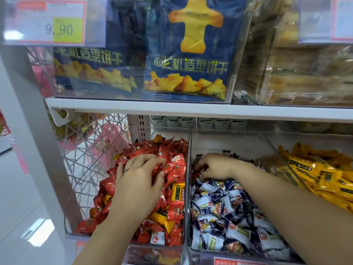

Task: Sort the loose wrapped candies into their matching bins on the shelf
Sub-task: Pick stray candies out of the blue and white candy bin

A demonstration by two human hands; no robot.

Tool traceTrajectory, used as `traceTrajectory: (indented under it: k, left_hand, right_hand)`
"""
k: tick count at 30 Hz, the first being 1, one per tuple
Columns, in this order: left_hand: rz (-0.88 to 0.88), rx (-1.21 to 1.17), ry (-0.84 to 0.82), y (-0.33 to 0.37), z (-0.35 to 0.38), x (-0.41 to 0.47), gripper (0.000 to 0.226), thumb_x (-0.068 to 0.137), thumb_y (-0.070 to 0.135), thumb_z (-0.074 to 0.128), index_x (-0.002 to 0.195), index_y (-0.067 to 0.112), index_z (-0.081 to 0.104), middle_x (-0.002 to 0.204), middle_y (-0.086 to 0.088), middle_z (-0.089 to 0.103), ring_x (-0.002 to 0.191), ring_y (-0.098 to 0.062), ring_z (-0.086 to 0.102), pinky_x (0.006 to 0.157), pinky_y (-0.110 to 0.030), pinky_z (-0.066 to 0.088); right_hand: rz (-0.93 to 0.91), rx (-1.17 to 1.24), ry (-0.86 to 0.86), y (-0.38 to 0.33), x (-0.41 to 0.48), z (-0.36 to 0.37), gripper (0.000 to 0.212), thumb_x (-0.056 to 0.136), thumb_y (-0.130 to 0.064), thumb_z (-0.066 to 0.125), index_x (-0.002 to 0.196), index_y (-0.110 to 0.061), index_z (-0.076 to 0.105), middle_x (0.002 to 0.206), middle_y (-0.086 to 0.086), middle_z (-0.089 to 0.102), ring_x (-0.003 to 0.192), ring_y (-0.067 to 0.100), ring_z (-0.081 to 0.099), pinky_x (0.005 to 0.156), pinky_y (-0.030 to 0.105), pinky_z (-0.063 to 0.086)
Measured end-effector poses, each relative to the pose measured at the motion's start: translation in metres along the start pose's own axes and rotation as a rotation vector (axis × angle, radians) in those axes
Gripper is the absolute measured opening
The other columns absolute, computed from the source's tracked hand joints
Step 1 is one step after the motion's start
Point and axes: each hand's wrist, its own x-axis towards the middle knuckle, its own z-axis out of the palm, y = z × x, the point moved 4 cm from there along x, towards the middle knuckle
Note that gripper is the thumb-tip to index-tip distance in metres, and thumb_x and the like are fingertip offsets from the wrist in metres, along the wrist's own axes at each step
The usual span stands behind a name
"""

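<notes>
Looked nowhere near done: yellow strays [175, 192] sat in the red bin [149, 252] beside the flat, loose-fingered left hand [140, 178], while the right hand [214, 167] dug curled fingers into the blue-white bin [229, 140], grip unclear.

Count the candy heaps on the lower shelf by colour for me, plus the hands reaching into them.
Red candy heap: 1
Blue-and-white candy heap: 1
Yellow candy heap: 1
Hands: 2, the left hand and the right hand
Total: 5
</notes>
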Motion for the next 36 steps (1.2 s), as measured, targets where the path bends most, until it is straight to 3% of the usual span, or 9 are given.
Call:
traceTrajectory:
  k: [9,12,18,20,22,26,30,33,36]
  left_hand:
    - [0.004,-0.002,0.002,-0.001,0.0,0.0,0.03,0.091,0.031,0.054,0.12,0.038,0.058,0.124,0.019,0.048,0.128,-0.008,0.035,0.117,-0.048,0.01]
    - [0.0,0.001,-0.003,0.0,0.0,0.0,0.03,0.092,0.031,0.053,0.121,0.039,0.058,0.126,0.019,0.047,0.129,-0.008,0.034,0.118,-0.047,0.009]
    - [-0.001,-0.001,-0.002,0.001,-0.001,-0.001,0.03,0.092,0.03,0.055,0.12,0.037,0.059,0.127,0.017,0.049,0.129,-0.01,0.036,0.118,-0.048,0.009]
    - [-0.002,0.001,-0.005,0.0,-0.001,-0.002,0.03,0.092,0.03,0.054,0.121,0.037,0.059,0.127,0.017,0.048,0.129,-0.01,0.035,0.118,-0.047,0.009]
    - [-0.004,0.004,-0.007,0.0,-0.001,-0.002,0.03,0.092,0.031,0.054,0.121,0.037,0.058,0.128,0.017,0.048,0.129,-0.01,0.035,0.118,-0.047,0.008]
    - [-0.007,0.008,-0.004,0.001,0.0,0.0,0.03,0.092,0.032,0.053,0.122,0.038,0.058,0.128,0.018,0.047,0.129,-0.009,0.034,0.118,-0.046,0.007]
    - [-0.004,0.014,-0.004,0.001,0.002,0.001,0.03,0.092,0.033,0.053,0.121,0.04,0.057,0.126,0.02,0.046,0.129,-0.007,0.034,0.118,-0.046,0.008]
    - [0.004,0.011,0.001,-0.001,0.001,0.001,0.03,0.092,0.033,0.053,0.121,0.04,0.057,0.125,0.021,0.045,0.129,-0.007,0.033,0.118,-0.046,0.008]
    - [0.008,0.015,-0.004,-0.001,0.002,0.001,0.031,0.092,0.033,0.052,0.122,0.04,0.057,0.125,0.02,0.045,0.128,-0.006,0.032,0.117,-0.046,0.009]
  right_hand:
    - [0.15,-0.205,0.003,0.029,-0.005,-0.017,0.022,0.09,-0.023,0.058,0.105,-0.011,0.07,0.11,0.006,0.068,0.095,0.023,0.063,0.087,0.037,0.052]
    - [0.189,-0.275,-0.004,0.037,-0.012,-0.022,0.021,0.088,-0.024,0.058,0.098,-0.009,0.07,0.101,0.005,0.068,0.092,0.025,0.063,0.08,0.034,0.051]
    - [0.254,-0.38,-0.044,0.043,-0.031,-0.025,0.03,0.093,-0.026,0.051,0.066,-0.014,0.05,0.068,0.0,0.049,0.071,0.021,0.048,0.068,0.028,0.04]
    - [0.253,-0.335,-0.06,0.042,-0.033,-0.026,0.024,0.092,-0.025,0.051,0.072,-0.013,0.058,0.076,0.002,0.058,0.074,0.02,0.052,0.069,0.029,0.042]
    - [0.213,-0.237,0.008,0.036,-0.032,-0.03,0.017,0.09,-0.026,0.055,0.093,-0.017,0.07,0.099,0.0,0.068,0.086,0.018,0.06,0.077,0.029,0.048]
    - [0.055,-0.037,0.215,0.005,-0.02,-0.036,0.025,0.091,-0.022,0.059,0.115,-0.023,0.065,0.116,-0.005,0.062,0.101,0.015,0.059,0.088,0.025,0.046]
    - [0.005,-0.049,-0.032,-0.001,0.002,-0.008,0.052,0.083,-0.014,0.069,0.132,-0.017,0.052,0.113,-0.001,0.062,0.093,0.013,0.058,0.076,0.02,0.045]
    - [0.041,-0.128,-0.065,0.012,0.012,0.001,0.066,0.077,-0.016,0.075,0.137,-0.018,0.047,0.136,0.004,0.051,0.119,0.023,0.051,0.095,0.028,0.044]
    - [0.038,-0.086,-0.047,0.017,0.016,0.0,0.069,0.072,-0.016,0.079,0.133,-0.018,0.049,0.135,0.002,0.053,0.12,0.022,0.051,0.097,0.031,0.045]
